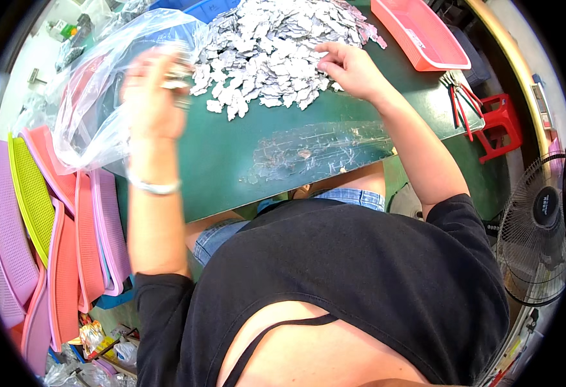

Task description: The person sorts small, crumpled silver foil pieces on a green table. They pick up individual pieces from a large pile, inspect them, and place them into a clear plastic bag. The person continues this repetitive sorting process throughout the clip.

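A large heap of small, flat, irregular silver-grey pieces (276,55) lies on the green table (218,155). My left hand (154,84), smeared by motion, is closed around several of these grey pieces (178,76) left of the heap. It is in front of a clear plastic bag (96,122), whose opening I cannot make out. At the heap's right edge is my right hand (354,69). Its index finger and thumb are bent and apart, with the fingertips by the pieces and nothing visible between them.
A pink-red plastic basket (434,51) stands at the far right, with red-handled pliers (461,103) at the table's right edge. Colourful perforated baskets (63,258) are stacked at left. A red stool (502,126) and a black fan (533,226) are on the right.
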Available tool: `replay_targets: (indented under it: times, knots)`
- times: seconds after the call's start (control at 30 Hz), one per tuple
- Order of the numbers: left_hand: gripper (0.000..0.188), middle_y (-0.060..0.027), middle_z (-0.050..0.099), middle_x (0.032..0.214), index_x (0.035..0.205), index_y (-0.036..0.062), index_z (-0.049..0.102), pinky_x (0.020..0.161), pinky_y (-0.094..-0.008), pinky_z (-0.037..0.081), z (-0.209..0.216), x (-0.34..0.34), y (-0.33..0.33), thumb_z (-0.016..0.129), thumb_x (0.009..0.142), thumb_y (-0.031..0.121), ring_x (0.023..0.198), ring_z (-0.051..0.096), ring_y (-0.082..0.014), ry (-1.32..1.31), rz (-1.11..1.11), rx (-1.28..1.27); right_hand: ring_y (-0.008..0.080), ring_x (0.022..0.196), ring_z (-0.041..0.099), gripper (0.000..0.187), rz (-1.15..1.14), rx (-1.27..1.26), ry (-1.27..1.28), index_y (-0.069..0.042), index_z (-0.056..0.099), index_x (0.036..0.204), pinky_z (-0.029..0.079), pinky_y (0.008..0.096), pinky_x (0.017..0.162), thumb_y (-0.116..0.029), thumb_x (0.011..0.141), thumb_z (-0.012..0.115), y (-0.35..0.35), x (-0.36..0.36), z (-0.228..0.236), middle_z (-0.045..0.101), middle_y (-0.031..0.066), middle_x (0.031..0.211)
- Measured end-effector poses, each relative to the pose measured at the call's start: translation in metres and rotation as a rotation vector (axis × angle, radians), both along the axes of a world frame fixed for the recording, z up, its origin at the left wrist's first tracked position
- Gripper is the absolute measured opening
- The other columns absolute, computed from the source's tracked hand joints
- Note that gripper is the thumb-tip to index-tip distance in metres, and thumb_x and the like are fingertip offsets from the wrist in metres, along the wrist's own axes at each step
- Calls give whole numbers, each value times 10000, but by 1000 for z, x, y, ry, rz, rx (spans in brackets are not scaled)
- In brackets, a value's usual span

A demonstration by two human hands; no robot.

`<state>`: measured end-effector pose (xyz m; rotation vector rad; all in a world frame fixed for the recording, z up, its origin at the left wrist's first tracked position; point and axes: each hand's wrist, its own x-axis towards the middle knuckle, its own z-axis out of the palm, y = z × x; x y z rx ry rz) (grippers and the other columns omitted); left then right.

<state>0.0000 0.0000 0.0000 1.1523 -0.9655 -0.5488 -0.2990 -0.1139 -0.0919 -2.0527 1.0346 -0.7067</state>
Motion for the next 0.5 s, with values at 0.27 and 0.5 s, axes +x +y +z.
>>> replay_targets:
  times: [0.27,0.5]
  knots:
    - [291,-53,635,837,943,30,634,663,-246,429,28,78,3,655,746,243,707,558,-127,-1099,458,447,237,817,564,435,37,-437,191,-57,482,1149,448,317,753,-43,725,576,-7,-1,-13,610,94,918]
    - [209,-34,623,804,921,34,634,659,-230,441,-21,6,13,651,760,166,684,541,-89,-693,201,106,282,882,508,478,95,-651,225,-69,481,1139,415,361,790,-2,681,601,-4,11,-20,591,97,945]
